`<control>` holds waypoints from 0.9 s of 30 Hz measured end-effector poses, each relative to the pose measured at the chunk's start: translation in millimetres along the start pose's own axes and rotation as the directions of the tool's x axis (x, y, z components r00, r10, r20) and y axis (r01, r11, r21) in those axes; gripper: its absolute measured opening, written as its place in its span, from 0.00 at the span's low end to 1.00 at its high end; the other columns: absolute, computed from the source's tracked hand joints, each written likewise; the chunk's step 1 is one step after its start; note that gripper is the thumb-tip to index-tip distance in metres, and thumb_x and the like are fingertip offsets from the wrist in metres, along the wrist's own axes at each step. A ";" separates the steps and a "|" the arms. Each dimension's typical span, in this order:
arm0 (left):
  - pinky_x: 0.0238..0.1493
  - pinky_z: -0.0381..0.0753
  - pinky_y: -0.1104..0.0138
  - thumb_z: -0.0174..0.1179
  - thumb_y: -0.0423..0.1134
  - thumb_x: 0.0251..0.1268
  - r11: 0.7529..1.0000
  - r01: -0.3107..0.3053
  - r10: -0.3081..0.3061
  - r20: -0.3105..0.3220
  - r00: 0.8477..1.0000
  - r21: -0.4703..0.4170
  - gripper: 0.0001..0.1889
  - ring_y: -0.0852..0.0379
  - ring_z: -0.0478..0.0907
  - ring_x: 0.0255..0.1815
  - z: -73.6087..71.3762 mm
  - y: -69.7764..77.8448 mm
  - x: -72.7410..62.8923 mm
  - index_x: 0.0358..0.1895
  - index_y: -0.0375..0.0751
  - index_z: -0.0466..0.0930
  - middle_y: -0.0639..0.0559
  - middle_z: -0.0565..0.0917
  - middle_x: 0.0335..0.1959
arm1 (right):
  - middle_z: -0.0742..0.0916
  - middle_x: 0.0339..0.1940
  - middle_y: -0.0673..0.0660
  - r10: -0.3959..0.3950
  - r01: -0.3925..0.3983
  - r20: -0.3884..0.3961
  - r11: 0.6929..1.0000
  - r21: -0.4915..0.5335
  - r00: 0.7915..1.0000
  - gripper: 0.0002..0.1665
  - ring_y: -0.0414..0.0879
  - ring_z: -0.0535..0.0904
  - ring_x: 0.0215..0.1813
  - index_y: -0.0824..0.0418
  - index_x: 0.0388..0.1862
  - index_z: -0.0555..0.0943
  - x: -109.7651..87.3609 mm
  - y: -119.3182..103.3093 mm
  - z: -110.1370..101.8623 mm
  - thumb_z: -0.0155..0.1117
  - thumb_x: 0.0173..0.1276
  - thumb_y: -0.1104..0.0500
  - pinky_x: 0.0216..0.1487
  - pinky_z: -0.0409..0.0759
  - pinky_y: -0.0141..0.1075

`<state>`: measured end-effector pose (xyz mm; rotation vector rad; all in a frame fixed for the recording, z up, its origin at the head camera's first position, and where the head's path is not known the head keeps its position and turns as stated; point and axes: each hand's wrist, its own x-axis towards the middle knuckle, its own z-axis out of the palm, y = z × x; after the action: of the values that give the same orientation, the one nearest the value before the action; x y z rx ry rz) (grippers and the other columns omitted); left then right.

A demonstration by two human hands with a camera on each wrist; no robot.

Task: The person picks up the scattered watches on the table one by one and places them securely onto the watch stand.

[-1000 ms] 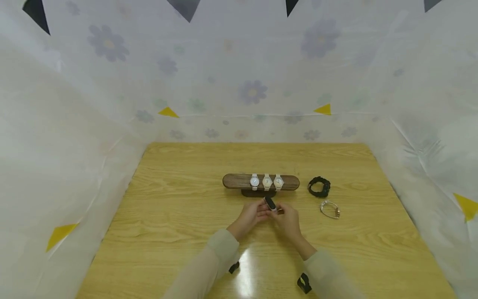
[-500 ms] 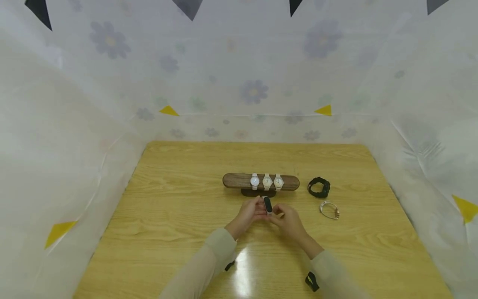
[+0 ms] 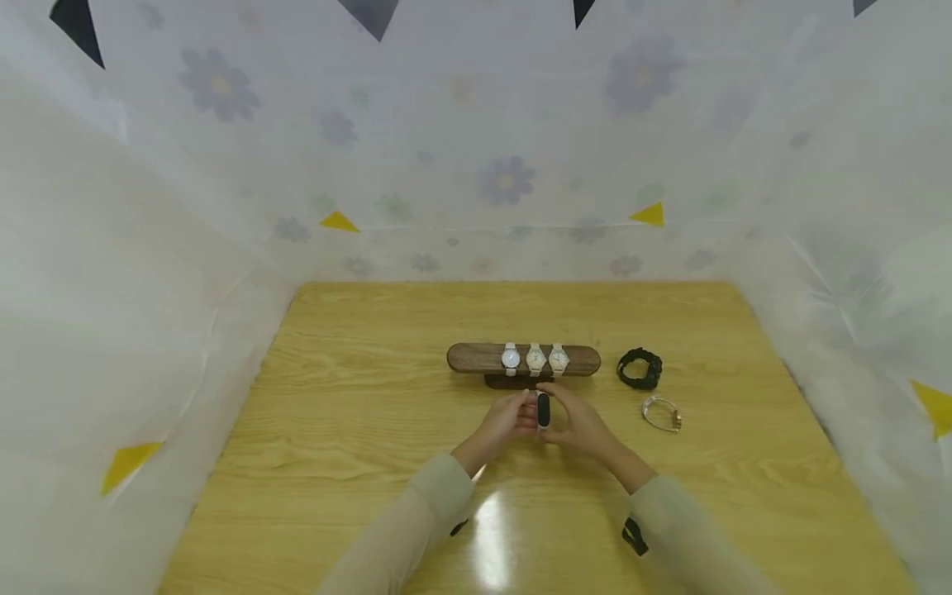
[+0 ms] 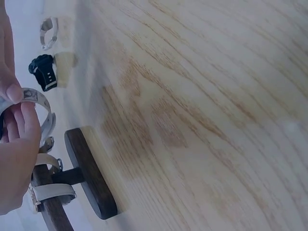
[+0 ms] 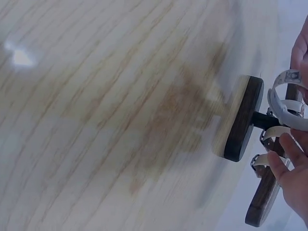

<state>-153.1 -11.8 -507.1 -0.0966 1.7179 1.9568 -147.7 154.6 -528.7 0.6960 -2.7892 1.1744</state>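
Note:
In the head view a fitness band (image 3: 544, 411) with a black screen and a pale strap is between the two hands. My left hand (image 3: 504, 426) holds it from the left, with its fingers inside the strap's loop. My right hand (image 3: 583, 423) spans the screen, forefinger at the far end and thumb at the near end. The left wrist view shows the pale printed strap (image 4: 48, 113) curving round. Just beyond the hands is a dark wooden watch stand (image 3: 472, 358). It carries three pale-strapped watches: one (image 3: 511, 359) with a white face, another (image 3: 535, 360), and a third (image 3: 559, 359) at the right.
Right of the stand lie a black chunky watch (image 3: 640, 368) and a thin silver bracelet watch (image 3: 662, 413) on the wooden table (image 3: 342, 388). Pale flowered sheeting (image 3: 506, 180) encloses the back and sides. Dark items, partly hidden, show beside both sleeves.
The fitness band has turned from slanted to upright in the head view and shifted slightly right. My right hand has spread from its near end to both ends; the left keeps its hold.

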 end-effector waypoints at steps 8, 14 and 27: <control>0.49 0.81 0.57 0.43 0.39 0.73 0.937 -0.157 0.203 -0.121 0.972 0.312 0.19 0.41 0.79 0.45 -21.0 -11.5 4.4 0.49 0.25 0.75 0.33 0.81 0.43 | 0.78 0.58 0.66 0.033 -0.038 -0.082 0.997 -0.064 0.996 0.44 0.62 0.73 0.60 0.68 0.59 0.71 -6.7 13.3 -4.1 0.78 0.42 0.60 0.60 0.72 0.55; 0.50 0.79 0.56 0.52 0.40 0.67 0.771 -0.125 0.316 -0.204 0.927 0.624 0.16 0.45 0.78 0.48 -57.5 -15.6 4.5 0.50 0.32 0.76 0.40 0.82 0.46 | 0.76 0.60 0.68 0.109 -0.117 -0.130 0.991 -0.057 0.986 0.44 0.64 0.70 0.61 0.69 0.61 0.69 -19.0 40.5 -19.1 0.77 0.44 0.59 0.60 0.70 0.57; 0.59 0.71 0.46 0.63 0.40 0.58 0.688 -0.036 0.431 -0.369 0.823 0.724 0.33 0.35 0.67 0.59 -100.2 7.2 8.2 0.63 0.28 0.62 0.30 0.67 0.60 | 0.74 0.58 0.74 0.213 -0.226 -0.185 0.972 -0.056 0.959 0.45 0.69 0.70 0.59 0.74 0.62 0.65 -16.0 67.6 -58.6 0.75 0.48 0.61 0.57 0.72 0.59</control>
<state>-191.8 -103.5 -522.8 -0.1309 2.8734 1.3557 -169.5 242.6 -535.5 0.2643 -2.7949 1.0911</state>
